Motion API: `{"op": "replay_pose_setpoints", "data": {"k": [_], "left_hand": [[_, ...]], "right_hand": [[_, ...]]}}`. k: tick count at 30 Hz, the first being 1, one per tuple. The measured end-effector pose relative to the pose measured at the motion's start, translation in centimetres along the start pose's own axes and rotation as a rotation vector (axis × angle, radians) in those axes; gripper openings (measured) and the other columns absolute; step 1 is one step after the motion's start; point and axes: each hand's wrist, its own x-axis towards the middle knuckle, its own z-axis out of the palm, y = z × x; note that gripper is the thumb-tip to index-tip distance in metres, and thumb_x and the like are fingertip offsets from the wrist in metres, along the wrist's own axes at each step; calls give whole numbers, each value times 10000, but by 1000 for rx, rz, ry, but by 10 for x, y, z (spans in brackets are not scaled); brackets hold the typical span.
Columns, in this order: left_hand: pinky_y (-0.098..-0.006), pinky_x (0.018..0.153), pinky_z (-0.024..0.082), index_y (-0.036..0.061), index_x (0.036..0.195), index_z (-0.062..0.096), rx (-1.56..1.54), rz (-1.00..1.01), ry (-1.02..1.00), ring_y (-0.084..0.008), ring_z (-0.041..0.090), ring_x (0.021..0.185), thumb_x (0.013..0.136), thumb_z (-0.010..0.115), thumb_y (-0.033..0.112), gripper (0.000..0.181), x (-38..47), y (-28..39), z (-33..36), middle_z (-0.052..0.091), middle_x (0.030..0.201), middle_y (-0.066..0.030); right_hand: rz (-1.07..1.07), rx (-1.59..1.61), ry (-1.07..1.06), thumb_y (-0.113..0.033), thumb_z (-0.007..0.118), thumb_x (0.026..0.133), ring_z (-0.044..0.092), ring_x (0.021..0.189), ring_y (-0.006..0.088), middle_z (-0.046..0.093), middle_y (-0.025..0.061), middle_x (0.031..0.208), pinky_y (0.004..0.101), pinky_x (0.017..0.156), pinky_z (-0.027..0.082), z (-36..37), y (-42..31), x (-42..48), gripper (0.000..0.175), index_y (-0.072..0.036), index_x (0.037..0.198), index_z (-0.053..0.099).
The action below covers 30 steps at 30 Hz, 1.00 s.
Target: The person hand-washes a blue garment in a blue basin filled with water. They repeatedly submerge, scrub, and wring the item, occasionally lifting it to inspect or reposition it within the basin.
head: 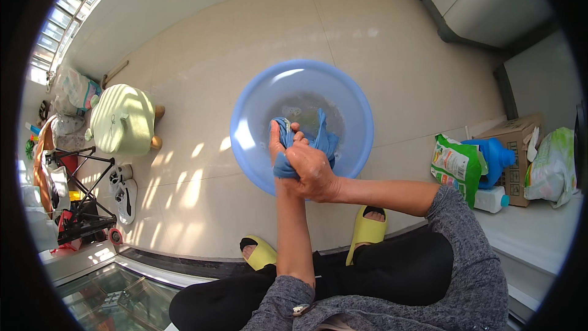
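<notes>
A blue plastic basin stands on the floor before me, with cloudy, sudsy water in its bottom. Both my hands grip a wet blue cloth over the basin's near half. My left hand has the cloth bunched in it, and a light-edged fold shows beside its thumb. Just to the right, my right hand is clenched around the same cloth, hiding part of my left hand and wrist. A short end of cloth pokes out on the left of my right fist, while another part hangs towards the water.
At left are a green padded stool, sneakers and a folding metal frame. To the right sit a green detergent bag, a blue jug, a white bottle and a cardboard box. My yellow slippers flank the near side.
</notes>
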Motion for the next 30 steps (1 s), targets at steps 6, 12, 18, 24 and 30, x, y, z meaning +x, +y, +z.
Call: {"op": "replay_pose_setpoints", "data": {"k": [6, 12, 18, 24, 30], "left_hand": [[-411, 874, 534, 28, 1106, 586, 61, 91, 318, -270, 632, 1012, 959, 508, 316, 332, 8, -39, 21, 634, 1113, -125], [-405, 828, 543, 63, 1239, 481, 332, 407, 384, -286, 625, 965, 889, 643, 277, 442, 48, 20, -2, 585, 1135, -139], [-445, 1018, 385, 168, 1495, 194, 1988, 173, 839, -428, 402, 1222, 742, 704, 173, 910, 85, -1, -94, 302, 1324, -249], [-373, 1038, 354, 88, 1385, 444, 1100, 332, 625, -337, 400, 1258, 756, 569, 28, 644, 74, 38, -107, 320, 1420, -190], [-450, 1001, 397, 129, 1409, 354, 491, 335, 447, -311, 540, 1097, 914, 529, 491, 638, 78, 28, -88, 525, 1259, -139]], "right_hand": [[394, -146, 172, -143, 635, 760, 565, 621, 370, 537, 169, 628, 454, 541, 445, -26, 69, 43, 225, -37, 738, 437], [712, -318, 183, -311, 565, 848, 595, 701, 419, 584, 218, 721, 457, 656, 489, -36, 184, 11, 339, 24, 870, 515], [570, -891, -254, -305, 655, 786, 645, 744, 360, 588, 202, 812, 406, 722, 550, 31, 213, -57, 404, 34, 958, 519], [364, -397, -833, -197, 691, 680, 617, 833, 395, 587, 193, 910, 481, 688, 518, 24, 213, -4, 280, -39, 899, 618], [536, -257, -246, -252, 646, 681, 309, 1230, 528, 334, 362, 1298, 554, 1008, 357, 58, 175, -12, 375, 65, 882, 648]]}}
